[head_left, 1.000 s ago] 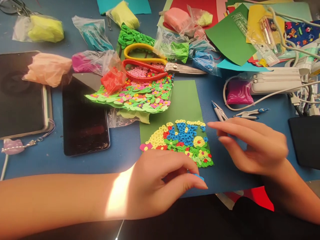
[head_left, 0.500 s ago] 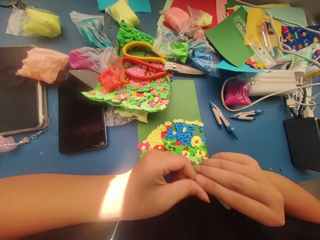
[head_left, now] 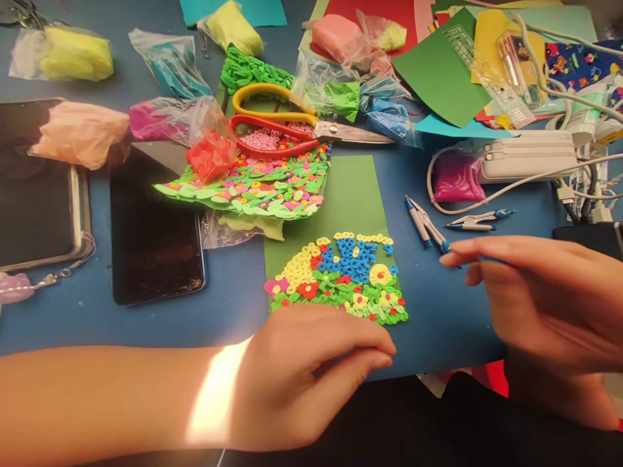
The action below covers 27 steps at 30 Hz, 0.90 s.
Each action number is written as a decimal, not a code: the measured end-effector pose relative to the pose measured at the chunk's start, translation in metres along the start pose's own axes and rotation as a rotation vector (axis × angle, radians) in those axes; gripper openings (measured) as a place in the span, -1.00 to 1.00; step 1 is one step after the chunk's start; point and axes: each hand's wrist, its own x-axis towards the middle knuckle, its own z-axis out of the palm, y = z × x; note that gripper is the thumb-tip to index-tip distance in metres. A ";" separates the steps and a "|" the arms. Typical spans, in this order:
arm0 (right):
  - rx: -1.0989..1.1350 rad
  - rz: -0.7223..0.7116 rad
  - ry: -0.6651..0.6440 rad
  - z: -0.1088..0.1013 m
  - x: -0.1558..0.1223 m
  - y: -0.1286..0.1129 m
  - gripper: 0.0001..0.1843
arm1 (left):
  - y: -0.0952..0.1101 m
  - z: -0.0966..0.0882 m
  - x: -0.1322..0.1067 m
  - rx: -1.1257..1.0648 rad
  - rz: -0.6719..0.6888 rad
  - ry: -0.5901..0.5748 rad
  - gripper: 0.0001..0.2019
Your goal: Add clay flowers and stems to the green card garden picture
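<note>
Since the clay mosaic (head_left: 341, 279) sits on thin green card (head_left: 350, 194), it's likely light, soft and dent-prone: lift by the card edges. Left hand (head_left: 302, 376) is pinched, contents unclear. Right hand (head_left: 530, 298) is splayed and empty by the compass (head_left: 426, 227).

Right hand (head_left: 540, 305) blurred; left hand (head_left: 302, 376) hides its pinch.

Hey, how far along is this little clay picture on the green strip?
Done: clay bits cover the near end of the green strip. In hand: left hand rests just below them, right hand hovers by the blue-tipped tool. Left: the strip's far half is bare.
</note>
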 end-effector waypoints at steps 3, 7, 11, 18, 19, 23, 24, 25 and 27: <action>-0.025 0.021 0.044 0.009 0.013 0.002 -0.86 | -0.004 0.004 -0.008 0.020 0.067 -0.055 -0.80; 0.047 -0.031 -0.081 0.016 0.020 0.000 -0.93 | -0.008 0.007 -0.017 0.024 0.139 -0.143 -0.82; 0.012 -0.126 -0.104 0.022 0.022 0.003 -0.92 | -0.008 0.009 -0.019 0.107 0.196 -0.251 -0.70; -0.074 -0.224 -0.100 0.028 0.022 0.004 -0.89 | -0.014 0.010 -0.016 0.214 0.376 -0.303 -0.67; -0.085 -0.239 -0.101 0.029 0.022 0.005 -0.89 | -0.015 0.009 -0.016 0.218 0.381 -0.301 -0.67; -0.130 -0.317 -0.080 0.031 0.021 0.008 -0.90 | -0.015 0.007 -0.014 0.246 0.387 -0.305 -0.68; -0.139 -0.327 -0.082 0.031 0.021 0.008 -0.90 | -0.015 0.007 -0.014 0.254 0.384 -0.309 -0.68; -0.144 -0.333 -0.087 0.031 0.021 0.009 -0.90 | -0.015 0.007 -0.014 0.260 0.383 -0.304 -0.68; -0.141 -0.323 -0.112 0.032 0.021 0.008 -0.90 | -0.014 0.007 -0.013 0.262 0.379 -0.300 -0.67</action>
